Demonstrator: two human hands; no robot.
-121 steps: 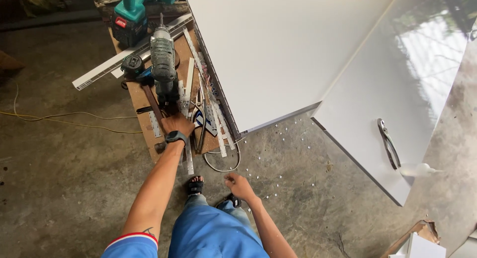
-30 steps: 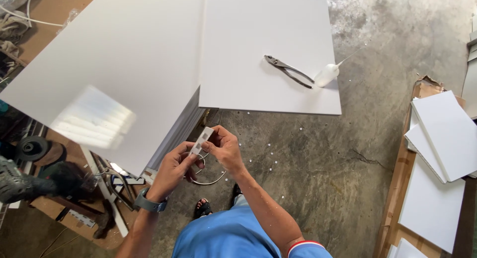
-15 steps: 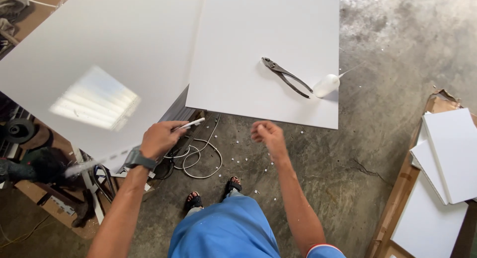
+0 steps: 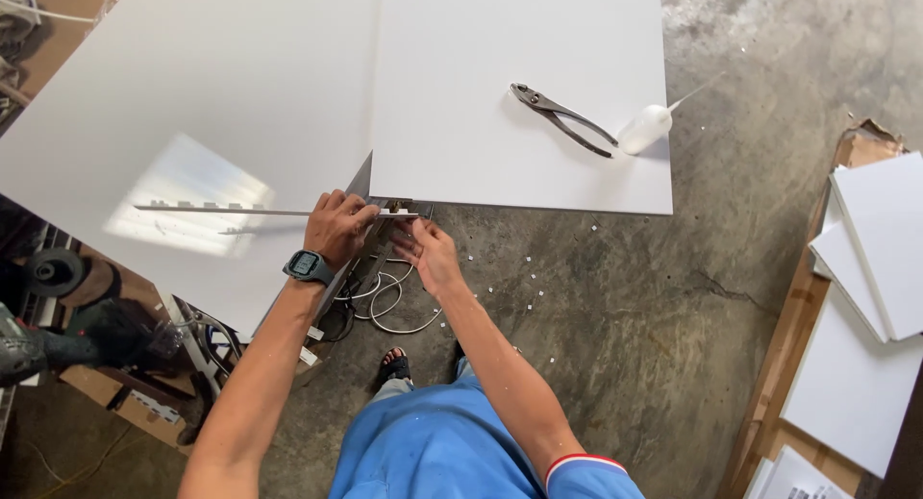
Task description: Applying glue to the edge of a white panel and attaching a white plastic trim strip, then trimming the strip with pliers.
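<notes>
White panels (image 4: 519, 86), grey speckled concrete floor (image 4: 625, 307), blue trousers (image 4: 433, 451).

I see both of my bare arms stretched forward and converging, elbows low near my body, forearms angled inward. My left hand (image 4: 338, 228) sits knuckles up, fingers curled closed in a pinching hold, with a dark wristwatch strapped just behind it. My right hand (image 4: 430, 252) lies just beside it, slightly lower, fingers bent and fingertips pointing toward the left one; whether it grips anything I cannot tell. A short blue sleeve with a red-and-white cuff covers my right upper arm.
</notes>
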